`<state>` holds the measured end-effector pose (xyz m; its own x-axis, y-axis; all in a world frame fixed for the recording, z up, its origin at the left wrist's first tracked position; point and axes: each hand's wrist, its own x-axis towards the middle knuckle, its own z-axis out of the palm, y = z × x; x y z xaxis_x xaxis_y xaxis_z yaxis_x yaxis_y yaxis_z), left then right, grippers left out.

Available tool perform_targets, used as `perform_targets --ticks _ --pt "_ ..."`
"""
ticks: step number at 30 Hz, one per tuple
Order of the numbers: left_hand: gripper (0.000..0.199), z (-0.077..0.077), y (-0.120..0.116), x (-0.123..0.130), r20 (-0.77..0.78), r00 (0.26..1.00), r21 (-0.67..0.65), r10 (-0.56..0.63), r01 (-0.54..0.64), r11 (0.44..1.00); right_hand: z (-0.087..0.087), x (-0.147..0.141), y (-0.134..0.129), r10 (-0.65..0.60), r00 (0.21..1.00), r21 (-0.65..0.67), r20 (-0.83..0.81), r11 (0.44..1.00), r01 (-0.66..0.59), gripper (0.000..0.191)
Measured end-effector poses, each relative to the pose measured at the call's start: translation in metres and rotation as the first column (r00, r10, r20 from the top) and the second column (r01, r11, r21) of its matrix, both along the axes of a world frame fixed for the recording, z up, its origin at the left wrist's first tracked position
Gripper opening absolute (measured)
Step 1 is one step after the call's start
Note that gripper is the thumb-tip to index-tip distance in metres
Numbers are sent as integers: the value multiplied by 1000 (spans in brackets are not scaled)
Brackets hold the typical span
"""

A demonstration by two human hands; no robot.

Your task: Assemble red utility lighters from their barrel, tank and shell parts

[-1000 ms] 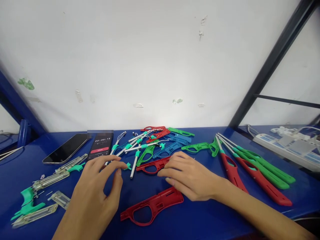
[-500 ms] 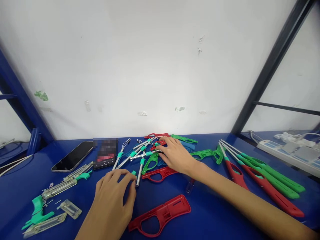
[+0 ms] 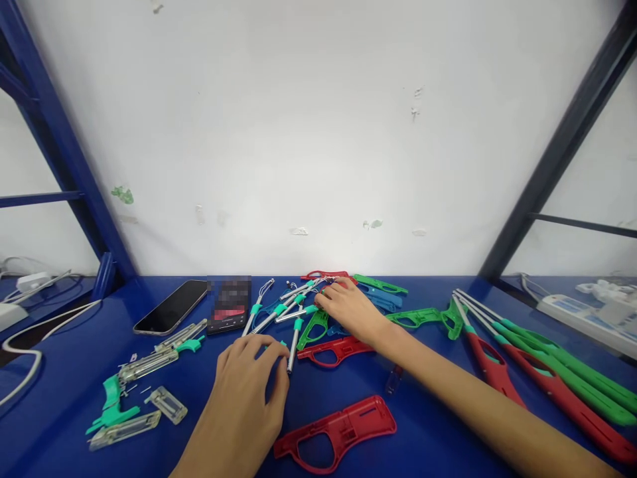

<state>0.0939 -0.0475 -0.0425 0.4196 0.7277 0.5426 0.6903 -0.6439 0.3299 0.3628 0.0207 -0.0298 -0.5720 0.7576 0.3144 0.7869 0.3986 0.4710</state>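
My right hand (image 3: 354, 311) reaches into the pile at the back, its fingers curled together. At its fingertips lies the teal-collared end of a metal lighter tube (image 3: 293, 315); what the fingers pinch is hidden. My left hand (image 3: 246, 392) hovers over the table in front, fingers loosely bent and thumb apart, with nothing visible in it. Just beyond it is another lighter tube (image 3: 293, 352), pointing towards me. A red lighter handle half (image 3: 348, 425) lies to its right. Another red handle half (image 3: 334, 350) and a green one (image 3: 314, 328) lie below the right hand.
Clear fuel tanks (image 3: 169, 403) and teal triggers (image 3: 113, 401) are at the left. Behind them lie a phone (image 3: 172, 307) and a second phone with a lit screen (image 3: 229, 305). Several assembled lighters (image 3: 557, 378) rest at the right, near a power strip (image 3: 577, 315).
The camera view has shifted, so everything appears farther right. My right hand's fingers have drawn in and curled closer together over the pile. The left hand keeps nearly the same pose.
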Motion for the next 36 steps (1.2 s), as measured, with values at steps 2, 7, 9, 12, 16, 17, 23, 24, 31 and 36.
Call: perform_targets --ticks 2,7,9,12,16,17,23,24,31,36 --pt "34 -1 1 1 7 1000 2 2 -2 1000 0 0 1 34 999 6 19 999 -34 35" --pt "33 -4 1 1 31 999 14 19 -20 1000 6 4 -2 101 994 69 33 992 -103 32" --pt "33 -4 1 1 59 996 42 61 -64 997 10 6 -5 130 991 118 23 984 -132 30" --pt "36 0 2 1 107 985 147 138 -153 977 16 6 -13 199 980 206 4 959 -196 28" --pt "41 6 2 1 79 991 284 111 -129 950 28 3 -29 346 938 326 -12 888 -324 20" --pt "41 7 1 1 67 994 294 91 -107 950 31 1 -34 388 922 351 -12 865 -359 14" --pt "34 10 -4 3 -90 995 249 -38 60 967 42 -15 -62 534 843 393 -67 791 -470 25" --pt "36 10 -4 3 -116 992 234 -44 70 970 42 -17 -65 538 838 380 -92 797 -470 26" --pt "31 14 -9 -1 -51 997 169 -50 58 984 37 -18 -71 374 828 189 -418 927 -323 26" --pt "22 18 -11 -4 -14 1000 142 26 -24 990 33 -10 -73 135 780 -86 -611 968 -235 20"
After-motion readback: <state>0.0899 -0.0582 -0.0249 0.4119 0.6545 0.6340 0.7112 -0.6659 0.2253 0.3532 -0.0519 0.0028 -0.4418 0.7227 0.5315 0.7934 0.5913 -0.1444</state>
